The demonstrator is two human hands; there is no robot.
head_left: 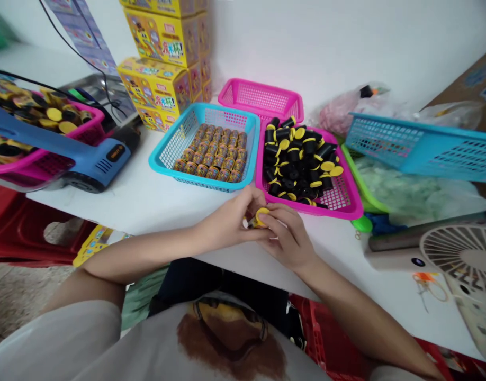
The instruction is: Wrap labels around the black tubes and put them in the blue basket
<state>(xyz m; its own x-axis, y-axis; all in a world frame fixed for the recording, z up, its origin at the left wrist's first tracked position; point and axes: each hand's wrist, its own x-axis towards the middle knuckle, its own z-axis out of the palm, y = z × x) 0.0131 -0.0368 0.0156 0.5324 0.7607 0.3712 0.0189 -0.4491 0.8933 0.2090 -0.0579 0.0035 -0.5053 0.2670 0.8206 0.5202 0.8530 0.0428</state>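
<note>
My left hand [246, 214] and my right hand [285, 233] meet over the front of the white table. Between their fingers is a small cup with a yellow lid [262, 216]; most of its body is hidden. Both hands are closed on it. Just beyond them, a pink basket [352, 209] holds a loose heap of black cups with yellow lids [296, 159]. To its left stands a blue basket [159, 159], where small printed cups [213, 153] are set in tidy rows.
Yellow printed boxes [159, 90] are stacked by the wall. A blue heat gun [96, 159] lies at left, against a pink basket [96, 119] of wrapped cups. Another pink basket [262, 95] is behind. At right are a tilted blue basket [421, 148] and a fan [465, 259].
</note>
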